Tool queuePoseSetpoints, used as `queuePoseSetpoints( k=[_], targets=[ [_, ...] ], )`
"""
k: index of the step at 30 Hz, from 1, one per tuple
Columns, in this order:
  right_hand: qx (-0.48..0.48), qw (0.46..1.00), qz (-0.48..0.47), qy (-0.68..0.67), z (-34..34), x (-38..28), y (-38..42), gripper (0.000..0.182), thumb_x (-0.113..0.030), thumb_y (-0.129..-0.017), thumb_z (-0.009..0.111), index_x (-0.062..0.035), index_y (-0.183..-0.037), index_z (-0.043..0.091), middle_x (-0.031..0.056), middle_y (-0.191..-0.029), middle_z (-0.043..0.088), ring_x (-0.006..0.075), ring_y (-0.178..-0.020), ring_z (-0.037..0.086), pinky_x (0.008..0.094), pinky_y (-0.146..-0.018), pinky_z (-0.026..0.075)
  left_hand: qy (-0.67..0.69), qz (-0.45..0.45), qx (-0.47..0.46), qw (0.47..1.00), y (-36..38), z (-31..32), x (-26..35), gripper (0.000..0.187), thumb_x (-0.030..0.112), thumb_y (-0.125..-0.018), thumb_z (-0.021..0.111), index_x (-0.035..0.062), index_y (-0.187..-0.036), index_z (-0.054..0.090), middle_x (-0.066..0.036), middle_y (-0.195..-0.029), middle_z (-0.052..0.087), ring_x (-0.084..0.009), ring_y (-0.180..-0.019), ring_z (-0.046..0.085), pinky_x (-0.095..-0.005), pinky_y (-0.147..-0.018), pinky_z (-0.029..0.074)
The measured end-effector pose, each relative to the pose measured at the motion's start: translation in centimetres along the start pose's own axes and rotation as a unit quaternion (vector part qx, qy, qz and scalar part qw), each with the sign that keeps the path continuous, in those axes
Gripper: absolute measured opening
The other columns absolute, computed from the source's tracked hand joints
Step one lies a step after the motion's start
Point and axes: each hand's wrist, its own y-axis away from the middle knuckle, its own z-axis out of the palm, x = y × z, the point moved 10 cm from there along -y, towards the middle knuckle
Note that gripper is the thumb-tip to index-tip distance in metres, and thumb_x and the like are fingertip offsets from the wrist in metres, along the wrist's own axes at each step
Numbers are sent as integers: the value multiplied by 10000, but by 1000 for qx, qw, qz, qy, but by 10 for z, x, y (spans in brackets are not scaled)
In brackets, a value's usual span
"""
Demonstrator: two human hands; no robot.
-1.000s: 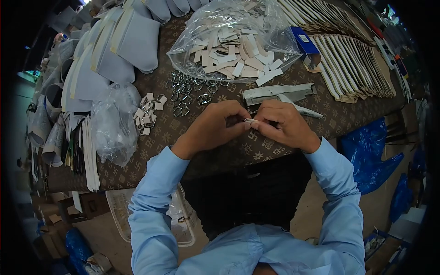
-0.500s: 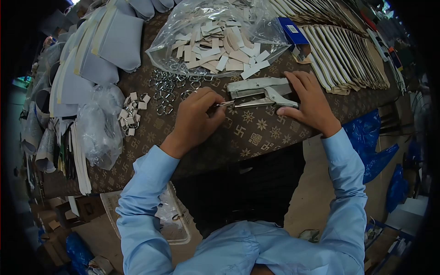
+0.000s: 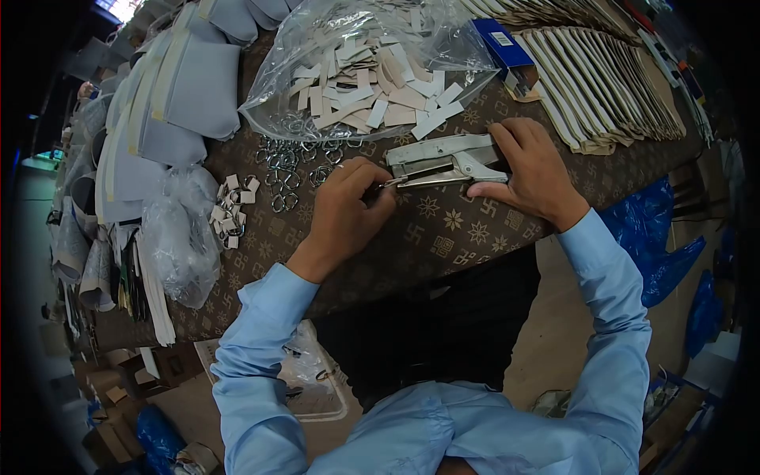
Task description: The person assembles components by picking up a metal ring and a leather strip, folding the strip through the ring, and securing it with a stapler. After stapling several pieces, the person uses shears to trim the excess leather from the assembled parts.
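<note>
Now L hand [image 3: 348, 207] pinches strap at punch [image 3: 443, 161] nose; R hand [image 3: 529, 170] grips handles.

Single head view, looking steeply down, close over table [image 3: 443, 237].

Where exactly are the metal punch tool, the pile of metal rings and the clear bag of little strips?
metal punch tool [image 3: 443, 154]: head view, on its grey upper body.
pile of metal rings [image 3: 297, 154]: head view, middle of the heap on the table.
clear bag of little strips [image 3: 372, 67]: head view, on the plastic over the strips.
</note>
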Motion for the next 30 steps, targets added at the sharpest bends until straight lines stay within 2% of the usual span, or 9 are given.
queuePoseSetpoints(
  k=[11, 14, 19, 22, 23, 26, 27, 29, 30],
  targets=[
    [9, 1000, -18, -4, -2, -3, -4, 781, -625, -658, 670, 52, -1027, 541, 121, -903, 506, 267, -837, 498, 361, -760, 436, -7, 53, 0, 999, -1, -3, 6, 118, 31, -696, 665, 16, -783, 588, -102, -753, 575, -275, -702, 583, -345, -610, 474],
    [26, 999, -26, -2, -6, -5, -6, 767, -624, -648, 681, 48, -991, 547, 117, -867, 498, 263, -804, 494, 359, -731, 437, -2, 45, -13, 999, -2, -2, 5, 117, 39, -704, 670, 18, -796, 600, -105, -760, 583, -276, -712, 589, -342, -597, 475],
    [-37, 999, -30, 16, 5, 4, -5, 695, -627, -628, 694, 10, -871, 559, 93, -790, 467, 253, -714, 478, 346, -649, 422, -22, 13, 22, 999, 0, -11, 1, 123, 71, -725, 681, 18, -814, 614, -108, -774, 596, -280, -728, 598, -346, -589, 476],
    [4, 999, -41, -3, -3, 0, -4, 671, -630, -623, 693, -9, -839, 560, 81, -782, 464, 248, -703, 483, 345, -632, 415, -15, 17, 13, 1000, 1, -12, -1, 125, 85, -733, 685, 19, -816, 620, -108, -774, 599, -286, -705, 599, -346, -580, 476],
    [-3, 1000, -24, -9, -3, 1, -3, 691, -611, -646, 689, 1, -944, 573, 105, -873, 506, 272, -798, 512, 369, -708, 432, -13, 32, -3, 999, 1, -10, 0, 122, 88, -736, 686, 19, -813, 621, -107, -770, 598, -289, -684, 596, -343, -572, 475],
    [55, 998, -19, 10, -13, 0, -3, 737, -578, -680, 685, 15, -1096, 548, 144, -1016, 524, 306, -940, 512, 402, -819, 423, -13, 43, -14, 999, 2, -10, 6, 125, 97, -749, 690, 18, -827, 631, -95, -749, 604, -235, -626, 590, -298, -571, 470],
    [56, 998, -21, 11, -13, -2, -1, 737, -578, -680, 685, 15, -1096, 548, 144, -1016, 524, 306, -940, 512, 402, -819, 423, -13, 44, -12, 999, 4, -13, 9, 125, 97, -749, 690, 18, -827, 631, -95, -749, 604, -235, -626, 590, -298, -571, 470],
    [5, 1000, 15, -1, -3, 6, 1, 780, -557, -706, 676, 17, -1203, 497, 172, -1139, 503, 334, -1046, 483, 425, -905, 393, 76, -102, -51, 991, 7, -13, -14, 142, 105, -770, 693, 2, -846, 633, -66, -731, 617, -130, -598, 563, -246, -576, 456],
    [7, 1000, 9, 1, -2, 5, 1, 780, -557, -706, 676, 17, -1203, 497, 172, -1139, 503, 334, -1046, 483, 425, -905, 393, 75, -101, -45, 991, 6, -19, -13, 142, 105, -770, 693, 2, -846, 633, -66, -731, 617, -130, -598, 563, -246, -576, 456]
  ],
)
